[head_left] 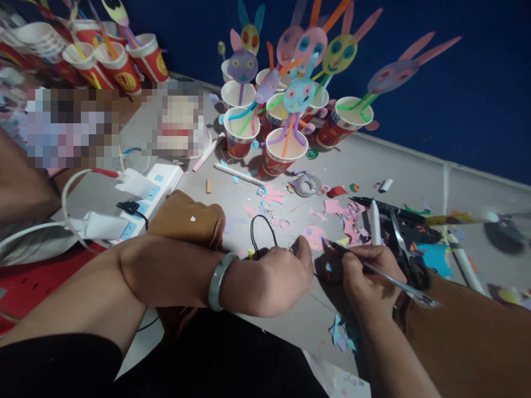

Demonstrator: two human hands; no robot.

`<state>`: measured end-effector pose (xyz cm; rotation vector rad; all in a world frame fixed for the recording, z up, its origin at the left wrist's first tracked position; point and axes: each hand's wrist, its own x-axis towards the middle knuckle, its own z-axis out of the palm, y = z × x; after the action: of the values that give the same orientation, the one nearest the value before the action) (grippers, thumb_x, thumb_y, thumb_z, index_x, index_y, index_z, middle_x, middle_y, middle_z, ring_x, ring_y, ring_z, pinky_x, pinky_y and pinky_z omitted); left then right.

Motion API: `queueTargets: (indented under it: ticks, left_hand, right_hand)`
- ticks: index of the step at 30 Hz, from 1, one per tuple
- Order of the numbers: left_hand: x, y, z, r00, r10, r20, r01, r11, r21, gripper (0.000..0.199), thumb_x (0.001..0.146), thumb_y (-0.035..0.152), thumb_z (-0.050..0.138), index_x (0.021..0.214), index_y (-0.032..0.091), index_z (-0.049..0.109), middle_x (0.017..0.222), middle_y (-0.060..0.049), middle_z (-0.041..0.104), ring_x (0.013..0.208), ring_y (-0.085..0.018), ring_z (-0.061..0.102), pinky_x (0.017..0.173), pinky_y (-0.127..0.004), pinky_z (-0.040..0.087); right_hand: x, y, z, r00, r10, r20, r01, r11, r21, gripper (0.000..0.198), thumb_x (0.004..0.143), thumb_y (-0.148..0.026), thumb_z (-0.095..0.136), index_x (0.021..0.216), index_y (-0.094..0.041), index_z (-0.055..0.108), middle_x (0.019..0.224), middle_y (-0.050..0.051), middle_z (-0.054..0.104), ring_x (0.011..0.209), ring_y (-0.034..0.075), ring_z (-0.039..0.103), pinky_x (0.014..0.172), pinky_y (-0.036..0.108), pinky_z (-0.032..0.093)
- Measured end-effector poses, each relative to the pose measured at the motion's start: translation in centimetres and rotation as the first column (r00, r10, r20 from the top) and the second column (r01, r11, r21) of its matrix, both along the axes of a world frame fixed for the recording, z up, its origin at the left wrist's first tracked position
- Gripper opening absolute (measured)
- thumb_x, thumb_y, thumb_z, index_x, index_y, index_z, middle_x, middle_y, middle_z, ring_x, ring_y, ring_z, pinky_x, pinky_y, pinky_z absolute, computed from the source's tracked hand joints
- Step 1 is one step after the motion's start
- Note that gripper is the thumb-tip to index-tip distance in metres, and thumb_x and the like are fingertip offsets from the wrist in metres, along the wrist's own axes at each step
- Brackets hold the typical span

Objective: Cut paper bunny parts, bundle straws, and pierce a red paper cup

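My right hand (373, 273) grips a pen (396, 283) with a clear barrel and dark tip. That tip is at the edge of a small pink paper cutout (313, 236) with purple marks, lying on the grey table (357, 160). From the other side, my left hand (282, 282) presses its bent fingertips against the cutout's near edge and holds it down; some of its fingers are hidden under the palm. A thin black cord (263, 218) loops up behind my left hand. Torn pink paper scraps (352, 221) lie just beyond the pen.
Red paper cups (286, 152) with paper rabbit heads on straws stand at the back. A power strip (155, 188) and a brown pouch (182, 215) sit left. Scissors (400, 237), white markers (375, 221) and a tape roll (307, 186) lie around. Another person's arm (25, 177) is at far left.
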<state>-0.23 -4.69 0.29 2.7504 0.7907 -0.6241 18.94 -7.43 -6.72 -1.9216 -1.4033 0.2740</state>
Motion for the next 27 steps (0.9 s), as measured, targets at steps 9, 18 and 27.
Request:
queueTargets:
  ticks: [9, 18, 27]
  left_hand:
    - [-0.07, -0.39, -0.26, 0.998, 0.037, 0.044, -0.039, 0.999, 0.038, 0.059, 0.095, 0.008, 0.036, 0.153, 0.0, 0.036, 0.159, -0.033, 0.03, 0.092, -0.025, 0.076, 0.064, -0.029, 0.063]
    - [-0.16, -0.3, -0.08, 0.997, 0.048, 0.063, -0.05, 0.998, 0.024, 0.056, 0.097, 0.012, 0.039, 0.152, 0.001, 0.04, 0.158, -0.036, 0.03, 0.093, -0.025, 0.076, 0.065, -0.029, 0.063]
    - [-0.1, -0.38, -0.37, 0.998, 0.03, 0.055, -0.032, 0.999, 0.039, 0.059, 0.095, 0.01, 0.039, 0.153, 0.0, 0.037, 0.159, -0.034, 0.029, 0.091, -0.025, 0.076, 0.063, -0.029, 0.063]
  right_hand:
    - [-0.09, 0.1, 0.12, 1.0, 0.009, -0.013, -0.009, 1.0, 0.0, 0.012, 0.073, -0.035, 0.063, 0.073, -0.024, 0.058, 0.07, 0.005, 0.068, 0.061, 0.02, 0.061, 0.059, 0.034, 0.052]
    - [-0.02, 0.1, 0.15, 1.0, 0.003, -0.006, -0.003, 1.0, -0.002, 0.013, 0.074, -0.035, 0.062, 0.074, -0.023, 0.058, 0.07, 0.003, 0.066, 0.062, 0.02, 0.061, 0.06, 0.034, 0.052]
    - [0.21, 0.06, -0.26, 1.0, 0.02, 0.014, -0.02, 0.999, 0.026, 0.013, 0.074, -0.036, 0.063, 0.074, -0.023, 0.059, 0.071, 0.004, 0.067, 0.064, 0.02, 0.063, 0.062, 0.034, 0.052]
